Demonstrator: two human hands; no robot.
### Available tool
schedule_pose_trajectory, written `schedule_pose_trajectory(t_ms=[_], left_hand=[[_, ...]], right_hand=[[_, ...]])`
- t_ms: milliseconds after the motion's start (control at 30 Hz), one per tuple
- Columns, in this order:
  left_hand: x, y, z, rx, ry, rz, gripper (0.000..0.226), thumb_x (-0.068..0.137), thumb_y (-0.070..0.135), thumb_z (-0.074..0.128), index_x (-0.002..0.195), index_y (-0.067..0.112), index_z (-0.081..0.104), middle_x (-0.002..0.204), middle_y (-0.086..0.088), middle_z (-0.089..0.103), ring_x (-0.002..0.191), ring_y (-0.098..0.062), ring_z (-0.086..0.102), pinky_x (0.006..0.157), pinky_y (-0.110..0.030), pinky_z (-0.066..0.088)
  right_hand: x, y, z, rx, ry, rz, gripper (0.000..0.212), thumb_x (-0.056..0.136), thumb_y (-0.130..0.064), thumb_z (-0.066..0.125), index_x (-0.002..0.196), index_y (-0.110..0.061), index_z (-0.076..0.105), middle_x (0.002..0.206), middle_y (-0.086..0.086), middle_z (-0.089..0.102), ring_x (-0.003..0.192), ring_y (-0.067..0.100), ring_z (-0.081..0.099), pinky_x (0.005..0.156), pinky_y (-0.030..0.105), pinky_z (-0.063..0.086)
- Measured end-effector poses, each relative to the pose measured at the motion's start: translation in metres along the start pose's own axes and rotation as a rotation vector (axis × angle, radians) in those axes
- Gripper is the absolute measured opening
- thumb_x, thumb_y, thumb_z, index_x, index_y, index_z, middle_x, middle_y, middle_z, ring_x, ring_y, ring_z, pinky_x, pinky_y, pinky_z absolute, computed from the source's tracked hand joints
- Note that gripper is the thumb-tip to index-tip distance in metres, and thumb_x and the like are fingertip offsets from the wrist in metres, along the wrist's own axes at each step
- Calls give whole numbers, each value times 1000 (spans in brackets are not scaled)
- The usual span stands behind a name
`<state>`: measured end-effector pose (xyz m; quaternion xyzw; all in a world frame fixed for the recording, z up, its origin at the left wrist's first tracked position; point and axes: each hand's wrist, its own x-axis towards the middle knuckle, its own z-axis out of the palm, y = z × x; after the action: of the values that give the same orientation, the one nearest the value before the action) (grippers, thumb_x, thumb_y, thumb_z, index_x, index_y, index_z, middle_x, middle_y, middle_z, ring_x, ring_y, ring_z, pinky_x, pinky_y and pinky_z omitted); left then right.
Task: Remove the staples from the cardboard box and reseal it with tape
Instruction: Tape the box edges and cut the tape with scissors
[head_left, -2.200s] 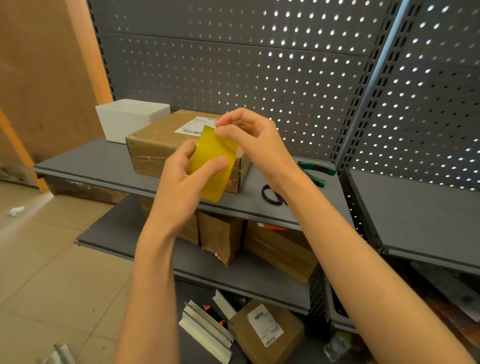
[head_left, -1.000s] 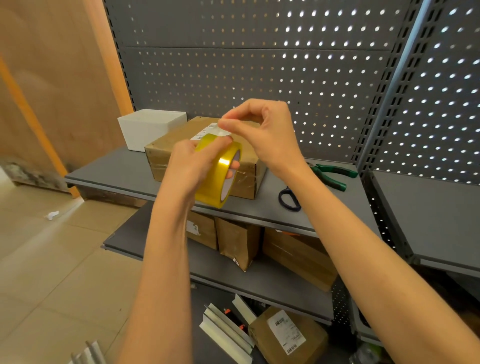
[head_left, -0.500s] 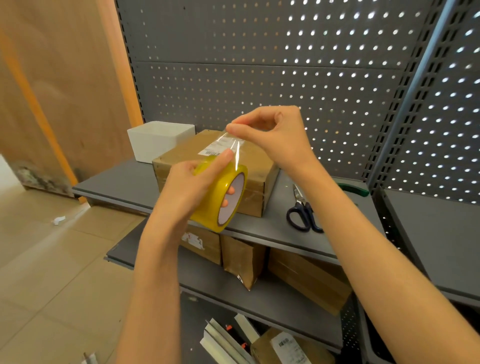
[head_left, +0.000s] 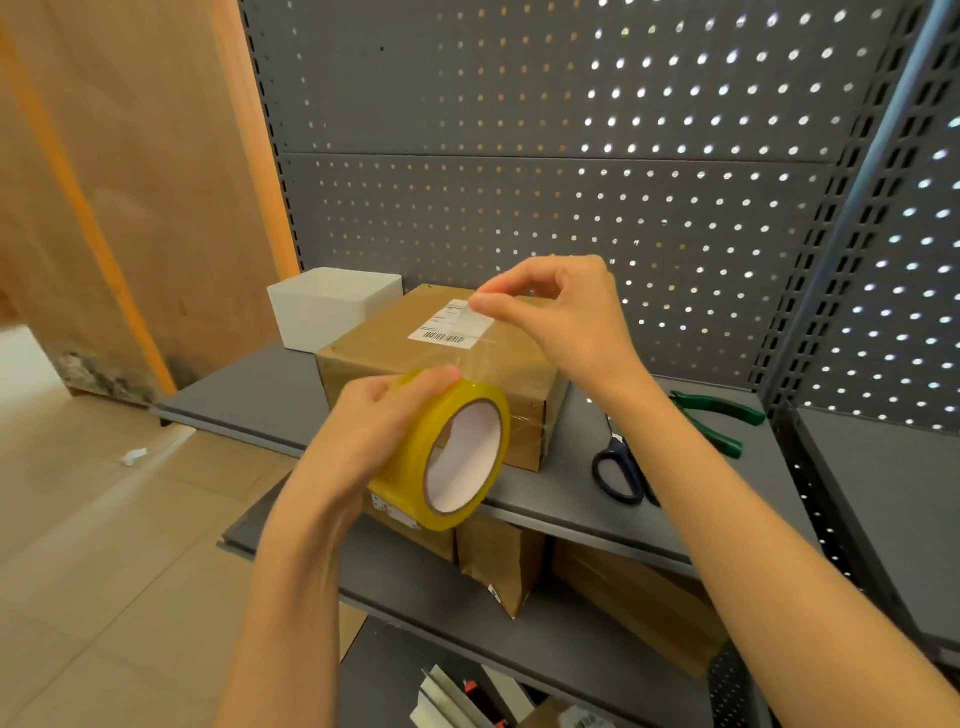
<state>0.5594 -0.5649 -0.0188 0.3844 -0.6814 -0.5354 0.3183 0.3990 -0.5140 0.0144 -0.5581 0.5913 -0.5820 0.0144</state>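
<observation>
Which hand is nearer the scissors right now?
Right. The right hand pinches the tape end above the box, its forearm passing over the scissors. The left hand grips the roll, farther left.

A: What backs the scene?
B: A grey perforated panel (head_left: 519, 156), light showing through its holes, above grey metal shelves (head_left: 571, 499).

A: And at left?
B: A wooden board (head_left: 130, 182); beige tiled floor (head_left: 104, 545).
</observation>
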Motion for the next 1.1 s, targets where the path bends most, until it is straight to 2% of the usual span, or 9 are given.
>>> schedule_pose_trajectory(t_ms=[133, 267, 400, 500, 633, 767, 833, 933, 1100], left_hand=[[9, -2, 4, 20, 66, -48, 36, 76, 52, 65, 81, 17, 71, 69, 4, 67, 59, -9, 58, 50, -21, 42], [9, -5, 7, 25, 67, -64, 49, 76, 54, 63, 89, 8, 72, 69, 0, 63, 56, -11, 55, 51, -20, 43], [1, -16, 18, 18, 52, -81, 44, 71, 59, 66, 68, 14, 65, 56, 4, 58, 49, -7, 53, 53, -24, 43], [-6, -24, 28, 44, 164, -39, 47, 66, 66, 63, 58, 21, 56, 52, 2, 52, 49, -11, 49, 51, -25, 39], [-5, -24, 32, 116, 186, -23, 50, 63, 69, 62, 54, 22, 49, 51, 1, 44, 45, -10, 40, 48, -25, 33], [-6, -25, 38, 105, 112, -15, 61, 70, 65, 60, 40, 24, 28, 41, 9, 23, 35, -7, 26, 38, -16, 23], [-5, -26, 42, 104, 99, -10, 50, 74, 62, 57, 46, 26, 38, 47, 7, 32, 42, -7, 33, 46, -20, 29], [-4, -25, 46, 117, 68, -41, 46, 76, 61, 56, 77, 16, 64, 72, -6, 53, 66, -19, 53, 63, -32, 40], [-5, -20, 47, 72, -13, -37, 39, 76, 59, 56, 76, 20, 55, 71, -5, 47, 62, -19, 43, 61, -32, 34]], right_hand=[[3, 0, 6, -63, 14, -59, 3, 75, -19, 75, 74, -19, 73, 71, -10, 67, 72, 0, 62, 78, 9, 44], [3, 1, 5, -84, -5, -71, 2, 75, -19, 75, 74, -18, 73, 71, -11, 67, 73, 0, 61, 80, 13, 45], [10, -1, -4, -79, 34, -109, 4, 74, -21, 76, 73, -22, 72, 68, -16, 66, 71, -3, 61, 69, 10, 45], [10, 9, -8, -90, -7, -60, 4, 73, -21, 77, 74, -22, 73, 70, -13, 68, 70, -3, 62, 69, 6, 43], [0, 30, -14, -22, -31, 98, 5, 72, -20, 78, 74, -20, 73, 73, -7, 71, 73, 5, 66, 73, 18, 51], [-8, 45, -19, -30, -37, 178, 5, 74, -17, 77, 77, -16, 74, 79, 0, 73, 81, 17, 68, 82, 35, 54], [-9, 50, -22, -36, -38, 203, 8, 74, -17, 77, 80, -12, 74, 82, 2, 73, 84, 19, 68, 85, 39, 53], [-9, 56, -25, -47, -53, 231, 11, 75, -19, 76, 83, -11, 74, 84, 2, 73, 86, 17, 67, 86, 38, 53], [-9, 65, -24, -53, -63, 252, 9, 75, -19, 76, 82, -14, 74, 80, -4, 71, 82, 9, 66, 79, 22, 53]])
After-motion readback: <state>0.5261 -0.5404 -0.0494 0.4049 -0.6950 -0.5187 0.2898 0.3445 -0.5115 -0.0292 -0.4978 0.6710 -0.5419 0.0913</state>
